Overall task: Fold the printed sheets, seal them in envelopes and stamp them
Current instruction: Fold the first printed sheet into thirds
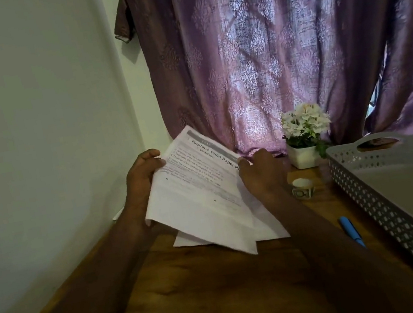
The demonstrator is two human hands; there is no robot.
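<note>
The white printed sheet (pixel 200 193), held up at the frame's centre, covers most of the white papers (pixel 267 225) lying under it on the brown wooden bench (pixel 210 293); whether those are sheets or envelopes cannot be told. Its small print is too blurred to read, and the right hand (pixel 260 171) cuts off the end of its heading. The left hand (pixel 141 184) has its fingers (pixel 151 153) partly behind the sheet. The grey perforated plastic basket (pixel 373 198) runs off the right edge. The small roll (pixel 302 189) beside it is too small to identify.
</note>
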